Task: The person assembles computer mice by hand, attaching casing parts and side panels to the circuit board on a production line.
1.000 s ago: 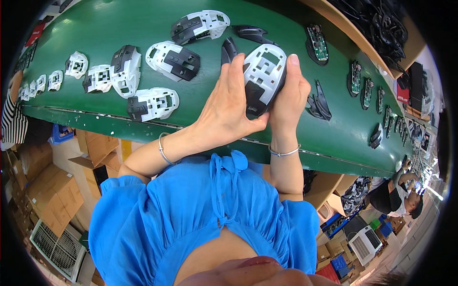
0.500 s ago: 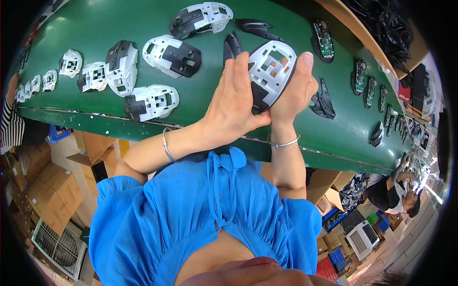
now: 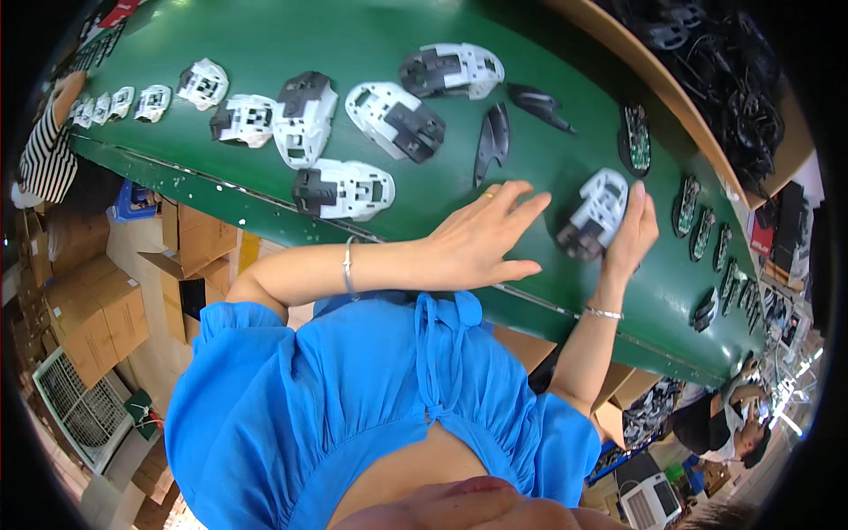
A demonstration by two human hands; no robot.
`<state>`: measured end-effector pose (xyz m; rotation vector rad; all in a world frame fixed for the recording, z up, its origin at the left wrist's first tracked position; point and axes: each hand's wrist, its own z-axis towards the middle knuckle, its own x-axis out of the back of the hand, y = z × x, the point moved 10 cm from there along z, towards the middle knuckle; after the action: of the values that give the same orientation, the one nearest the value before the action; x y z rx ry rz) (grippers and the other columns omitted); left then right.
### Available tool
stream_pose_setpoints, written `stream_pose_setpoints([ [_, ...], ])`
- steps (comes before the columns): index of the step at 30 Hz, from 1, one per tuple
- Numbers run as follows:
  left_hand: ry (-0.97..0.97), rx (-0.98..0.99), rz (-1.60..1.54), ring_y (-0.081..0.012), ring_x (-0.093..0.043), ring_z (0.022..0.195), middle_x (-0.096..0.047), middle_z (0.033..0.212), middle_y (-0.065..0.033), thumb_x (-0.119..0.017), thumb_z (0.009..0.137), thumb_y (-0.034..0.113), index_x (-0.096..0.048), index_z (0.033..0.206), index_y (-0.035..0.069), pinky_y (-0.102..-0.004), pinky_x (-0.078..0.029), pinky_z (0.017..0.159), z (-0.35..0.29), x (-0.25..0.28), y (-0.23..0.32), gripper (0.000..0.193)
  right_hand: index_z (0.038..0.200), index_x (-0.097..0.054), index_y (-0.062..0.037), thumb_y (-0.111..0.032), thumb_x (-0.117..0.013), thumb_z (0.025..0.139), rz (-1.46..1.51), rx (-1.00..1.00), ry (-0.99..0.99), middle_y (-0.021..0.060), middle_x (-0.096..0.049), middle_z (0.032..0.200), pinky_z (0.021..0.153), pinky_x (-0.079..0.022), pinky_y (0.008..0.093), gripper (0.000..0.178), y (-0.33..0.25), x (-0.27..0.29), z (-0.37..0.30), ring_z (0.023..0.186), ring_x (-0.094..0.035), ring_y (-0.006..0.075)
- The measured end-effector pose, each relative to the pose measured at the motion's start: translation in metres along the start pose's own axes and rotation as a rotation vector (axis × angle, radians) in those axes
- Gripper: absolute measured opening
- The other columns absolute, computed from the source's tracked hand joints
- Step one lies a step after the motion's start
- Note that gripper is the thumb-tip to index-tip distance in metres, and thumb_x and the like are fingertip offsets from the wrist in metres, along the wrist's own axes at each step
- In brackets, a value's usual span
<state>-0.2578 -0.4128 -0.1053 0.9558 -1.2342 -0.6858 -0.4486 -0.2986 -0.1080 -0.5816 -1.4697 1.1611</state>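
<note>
Green tabletop (image 3: 265, 44) beneath, the right hand (image 3: 631, 237) grips a mouse shell (image 3: 595, 215) by one side (left hand (image 3: 481, 237) empty, fingers spread); such one-sided holding could let it slip.

Brown cardboard boxes (image 3: 102, 322) near a white-framed grille (image 3: 84, 411) — blue bin (image 3: 137, 200), striped top (image 3: 50, 159) at far left.

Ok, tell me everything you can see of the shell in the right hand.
The shell is rounded, longish and slightly blurred: white with several cut-outs at the far end, dark at the end nearer the person. It looks like hard plastic. It is over the green table, white end pointing away and slightly right. The right hand holds its right edge. Whether it touches the table is unclear.
</note>
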Motion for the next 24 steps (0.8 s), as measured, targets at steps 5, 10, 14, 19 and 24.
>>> stream_pose_setpoints([
  [5,0.235,-0.213,0.497,-0.0401,-0.034,0.124,-0.036,0.132,-0.0199,-0.077,0.065,0.025,-0.043,0.130,0.006,-0.0474,-0.032,0.103,-0.017,0.062,0.000,0.076,0.072,-0.059,0.0003,-0.032,-0.053,0.091,-0.425,0.057,0.094,0.0057,-0.054,0.060,0.058,-0.041,0.0287,0.038,0.041,0.093,0.026,0.059,-0.044,0.0112],
  [10,0.336,-0.150,0.837,-0.0418,-0.027,0.128,-0.030,0.139,-0.0214,-0.074,0.066,0.040,-0.039,0.135,0.014,-0.0519,-0.026,0.104,-0.019,0.127,-0.034,0.081,0.082,-0.065,-0.0047,-0.037,-0.054,0.089,-0.801,-0.263,0.019,0.0110,-0.062,0.071,0.062,-0.046,0.0349,0.034,0.049,0.119,0.028,0.064,-0.059,0.0238],
  [14,0.051,-0.226,0.886,-0.0306,-0.033,0.130,-0.038,0.138,-0.0142,-0.062,0.074,0.047,-0.033,0.139,0.014,-0.0460,-0.021,0.110,0.004,0.148,-0.074,0.078,0.095,-0.066,-0.0096,-0.028,-0.061,0.084,-1.014,0.392,0.223,0.0058,-0.063,0.088,0.064,-0.048,0.0337,0.022,-0.057,0.075,0.016,0.074,-0.061,0.0229],
  [19,-0.066,-0.440,0.801,-0.0324,-0.035,0.129,-0.040,0.136,-0.0158,-0.058,0.076,0.056,-0.035,0.136,0.006,-0.0455,-0.023,0.109,0.011,0.168,-0.076,0.081,0.098,-0.064,-0.0116,-0.020,-0.069,0.076,-0.508,0.493,-0.383,0.0067,-0.060,0.078,0.063,-0.048,0.0339,0.024,-0.089,-0.076,-0.003,0.072,-0.060,0.0229],
  [24,0.271,-0.158,0.804,-0.0333,-0.046,0.115,-0.046,0.127,-0.0191,-0.071,0.070,0.047,-0.038,0.133,0.002,-0.0398,-0.040,0.093,0.035,0.154,-0.040,0.084,0.105,-0.062,-0.0120,-0.030,-0.069,0.075,-0.757,0.522,-0.389,0.0049,-0.060,0.077,0.060,-0.049,0.0394,0.035,-0.079,-0.126,0.006,0.073,-0.062,0.0279],
])
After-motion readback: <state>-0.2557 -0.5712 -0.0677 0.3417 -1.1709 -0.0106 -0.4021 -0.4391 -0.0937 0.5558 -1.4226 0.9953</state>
